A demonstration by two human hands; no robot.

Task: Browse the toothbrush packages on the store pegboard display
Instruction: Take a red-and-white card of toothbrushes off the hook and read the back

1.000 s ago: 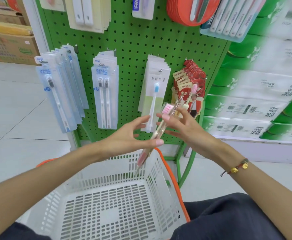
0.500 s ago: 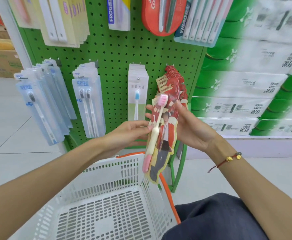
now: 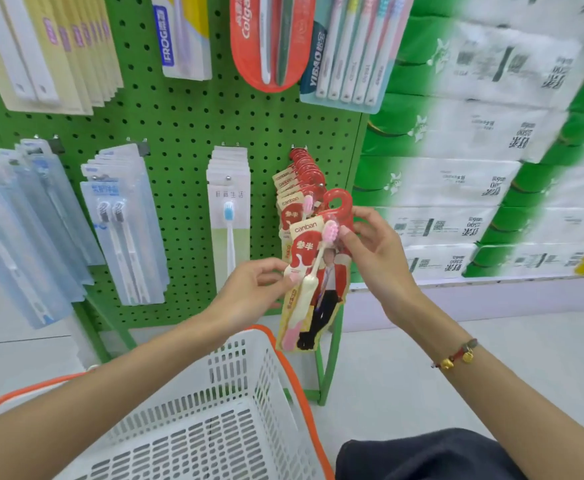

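Since half a second ago both hands have lifted the red canban toothbrush package (image 3: 313, 271) toward its peg at the green pegboard's (image 3: 186, 126) right edge. Right hand (image 3: 375, 258) pinches its hook end, left hand (image 3: 254, 291) pinches its left edge, above the white shopping basket (image 3: 235, 368).

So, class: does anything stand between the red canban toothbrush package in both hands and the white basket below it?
Nothing visible does: the red canban toothbrush package hangs just beyond the white plastic basket rim.
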